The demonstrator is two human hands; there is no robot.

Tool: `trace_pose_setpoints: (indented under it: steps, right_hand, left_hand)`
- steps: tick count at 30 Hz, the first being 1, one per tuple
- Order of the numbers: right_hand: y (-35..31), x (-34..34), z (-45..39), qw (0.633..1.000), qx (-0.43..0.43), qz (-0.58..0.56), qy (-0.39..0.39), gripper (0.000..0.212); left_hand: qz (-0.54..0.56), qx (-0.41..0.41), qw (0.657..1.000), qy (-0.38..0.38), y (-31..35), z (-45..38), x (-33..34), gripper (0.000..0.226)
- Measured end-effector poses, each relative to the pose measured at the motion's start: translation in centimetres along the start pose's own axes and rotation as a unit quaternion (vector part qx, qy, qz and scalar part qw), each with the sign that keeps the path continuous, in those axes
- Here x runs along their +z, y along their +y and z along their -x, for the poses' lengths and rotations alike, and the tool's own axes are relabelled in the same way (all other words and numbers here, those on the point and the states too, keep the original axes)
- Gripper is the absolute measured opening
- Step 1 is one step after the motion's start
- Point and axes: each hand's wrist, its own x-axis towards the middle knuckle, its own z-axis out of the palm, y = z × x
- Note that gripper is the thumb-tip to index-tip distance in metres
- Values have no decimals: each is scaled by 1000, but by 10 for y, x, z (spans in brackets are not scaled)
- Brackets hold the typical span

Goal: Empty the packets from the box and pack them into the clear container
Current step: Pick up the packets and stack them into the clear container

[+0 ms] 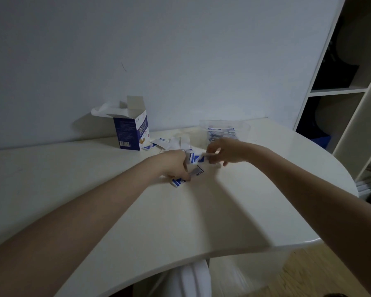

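A blue and white box [130,131] stands open near the wall with a white paper sticking out of its top. Small blue and white packets [169,143] lie loose on the table beside it. The clear container [224,127] at the back holds several packets. My left hand [174,166] grips a few packets [179,182] low over the table. My right hand [223,152] pinches a packet [196,157] just right of the left hand, in front of the container.
The white table [137,211] has a curved front edge and ends at the grey wall. An open white shelf unit [347,91] stands to the right. Wooden floor shows below the table's right side.
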Motion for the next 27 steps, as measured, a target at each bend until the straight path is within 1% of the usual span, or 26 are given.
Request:
trace_pose_setpoints:
  steps: [2,3,5,7,9,11,13,16,18,20,22,24,25,27]
  right_hand:
    - [-3,3,3,998,-8,-18,-52,21]
    - [-4,5,3,998,-14,-6,-59,24]
    - [-7,8,2,998,-20,12,-60,22]
    - [-11,6,3,998,-27,-32,-52,18]
    - [-12,2,5,997,-34,-56,-36,19]
    - [-12,-3,6,997,-40,-59,-34,21]
    - [-10,-4,5,998,-50,-26,-37,24]
    - [-9,2,-1,996,-58,68,-16,27]
    - [-10,7,-5,995,-59,82,16,19]
    - [-9,8,-6,993,-52,102,42,16]
    - [-4,8,-5,987,-51,134,79,16]
    - [5,9,-6,982,-59,143,109,13]
    - [7,10,-6,981,-61,142,115,13]
    - [8,13,-3,982,-65,133,114,20]
  left_hand:
    - [15,10,1000,12,0,1,0,20]
    - [20,19,999,16,-1,2,1,20]
    - [31,50,998,36,-3,2,4,21]
    - [56,65,993,83,-8,2,3,24]
    - [76,50,986,138,-14,-2,-2,30]
    - [90,27,981,167,-23,-8,-7,35]
    - [95,24,982,159,-26,-13,-9,37]
    - [79,71,985,133,-16,-18,-9,37]
    - [72,101,985,124,-8,-21,-8,30]
    - [84,113,984,107,-7,-23,-9,29]
    - [86,108,988,61,-10,-22,-12,32]
    - [49,93,994,12,-11,-18,-14,37]
    - [38,87,995,2,-10,-15,-14,36]
    - [56,84,995,19,-9,-11,-10,17]
